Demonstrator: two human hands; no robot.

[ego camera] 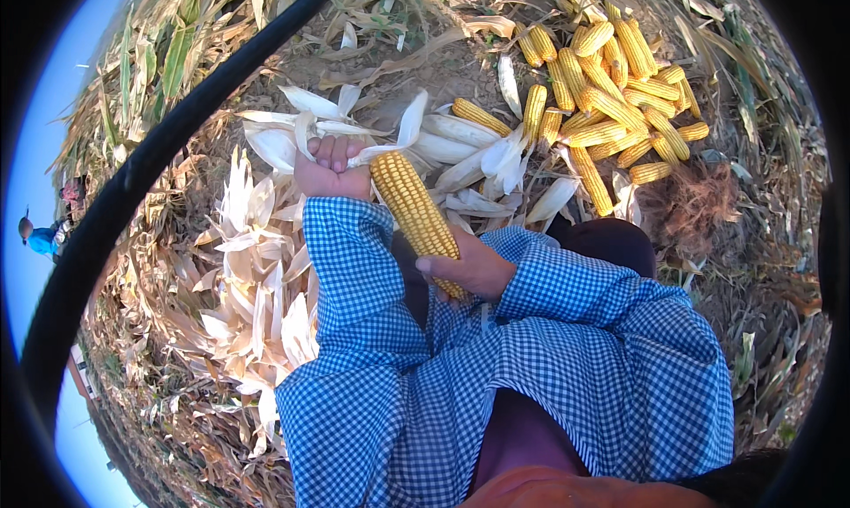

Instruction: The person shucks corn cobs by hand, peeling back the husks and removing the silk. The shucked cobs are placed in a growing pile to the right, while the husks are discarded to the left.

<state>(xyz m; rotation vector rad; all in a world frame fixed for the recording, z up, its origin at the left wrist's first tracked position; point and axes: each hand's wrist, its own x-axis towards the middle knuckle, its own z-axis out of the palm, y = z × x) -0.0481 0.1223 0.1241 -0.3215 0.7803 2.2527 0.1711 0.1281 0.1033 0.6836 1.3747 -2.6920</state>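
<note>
My right hand grips the lower end of a bare yellow ear of corn, its thumb across the kernels. The ear slants up and left in front of my body. Beside the ear's upper end, my left hand is closed in a fist around pale dry corn husk. Husk leaves stick out on both sides of that fist. Whether this husk still joins the ear cannot be made out. Loose husks lie on the ground just beyond the ear.
A pile of husked corn ears lies at the upper right, with a clump of brown corn silk near it. Discarded husks are heaped at my left. Dry stalks stand beyond. Far left, a person in blue is visible.
</note>
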